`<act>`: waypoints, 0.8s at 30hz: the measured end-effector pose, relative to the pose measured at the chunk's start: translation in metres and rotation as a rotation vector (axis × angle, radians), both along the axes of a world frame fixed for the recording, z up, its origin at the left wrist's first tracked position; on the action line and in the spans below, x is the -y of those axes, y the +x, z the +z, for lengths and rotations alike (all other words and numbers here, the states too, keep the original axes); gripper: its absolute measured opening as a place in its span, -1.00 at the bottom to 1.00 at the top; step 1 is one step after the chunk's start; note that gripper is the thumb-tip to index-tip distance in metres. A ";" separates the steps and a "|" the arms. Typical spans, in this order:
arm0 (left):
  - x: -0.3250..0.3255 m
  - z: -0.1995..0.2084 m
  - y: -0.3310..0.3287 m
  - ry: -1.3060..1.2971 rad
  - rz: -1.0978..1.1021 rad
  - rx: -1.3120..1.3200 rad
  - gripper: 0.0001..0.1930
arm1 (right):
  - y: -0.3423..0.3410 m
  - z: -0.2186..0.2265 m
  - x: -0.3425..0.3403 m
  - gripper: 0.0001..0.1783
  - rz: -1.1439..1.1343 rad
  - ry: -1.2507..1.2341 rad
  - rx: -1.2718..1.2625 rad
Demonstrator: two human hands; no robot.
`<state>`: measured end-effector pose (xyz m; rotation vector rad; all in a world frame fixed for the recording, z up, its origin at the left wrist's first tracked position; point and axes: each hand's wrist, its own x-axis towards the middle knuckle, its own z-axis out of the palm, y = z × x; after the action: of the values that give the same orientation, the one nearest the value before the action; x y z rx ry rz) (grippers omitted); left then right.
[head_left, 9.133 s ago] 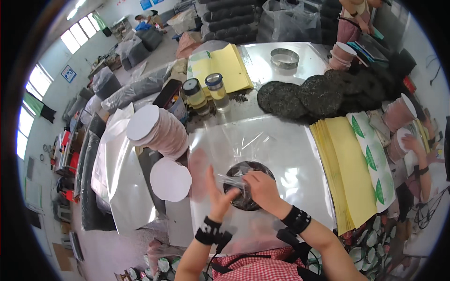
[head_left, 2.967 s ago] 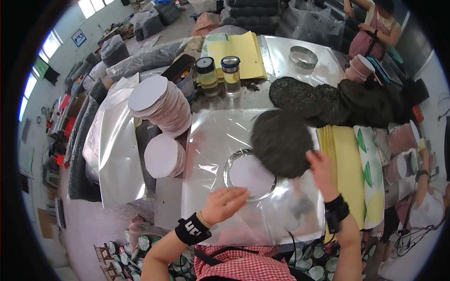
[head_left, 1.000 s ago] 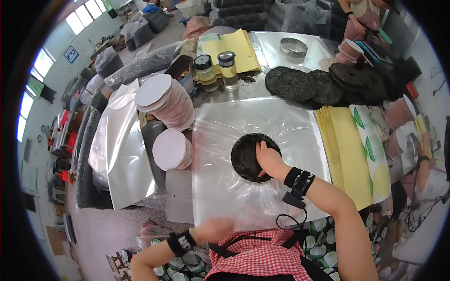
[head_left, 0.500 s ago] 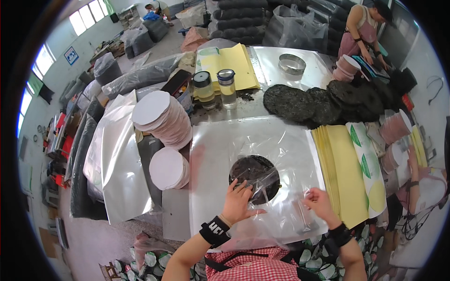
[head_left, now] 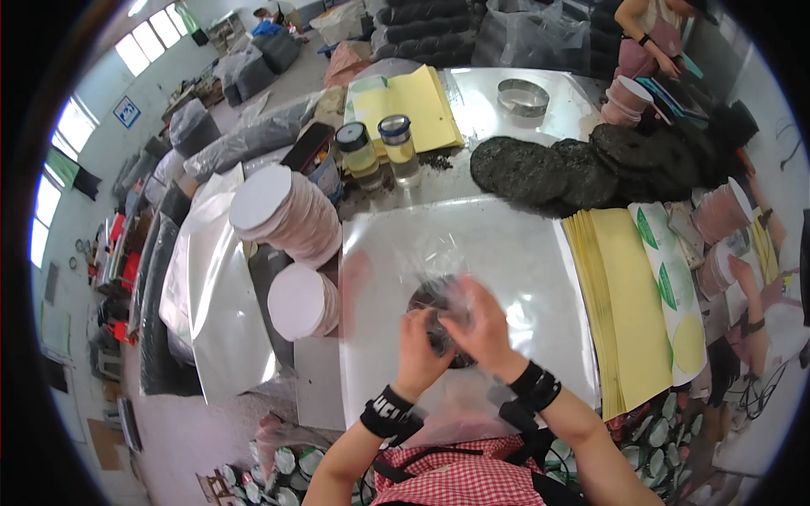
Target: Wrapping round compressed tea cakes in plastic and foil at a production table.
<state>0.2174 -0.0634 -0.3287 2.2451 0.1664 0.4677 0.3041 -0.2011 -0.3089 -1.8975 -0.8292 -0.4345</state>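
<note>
A dark round seaweed-like disc (head_left: 429, 295) lies on the smooth pale sheet (head_left: 380, 244) before me, partly covered by my hands. Clear plastic film (head_left: 439, 263) is drawn together over it in crumpled folds. My left hand (head_left: 423, 347) has its fingers curled around the bunched film at the near side of the disc. Close beside it, my right hand (head_left: 481, 331) is closed on the film too, its fingers somewhat blurred by motion. The two hands almost meet above the disc, hiding its near part.
Stacks of pale round discs (head_left: 291, 211) stand at left. Beyond the sheet are two lidded jars (head_left: 398, 152), dark seaweed-like rounds (head_left: 523, 177) and a metal ring (head_left: 522, 99). Yellow sheets (head_left: 624, 295) lie at right. A co-worker (head_left: 654, 42) works at the far right.
The right hand has swung left and up to join the left hand over the disc. The film, spread flat before, is now gathered up between them. The view has shifted slightly.
</note>
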 end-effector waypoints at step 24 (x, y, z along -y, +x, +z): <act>0.001 -0.007 0.024 0.281 -0.309 0.053 -0.22 | 0.012 -0.005 0.022 -0.79 0.381 -0.408 -0.305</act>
<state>0.2417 -0.0648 -0.3361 2.4716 -0.2878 0.4005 0.3158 -0.2228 -0.3136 -2.0385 -1.0987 0.2728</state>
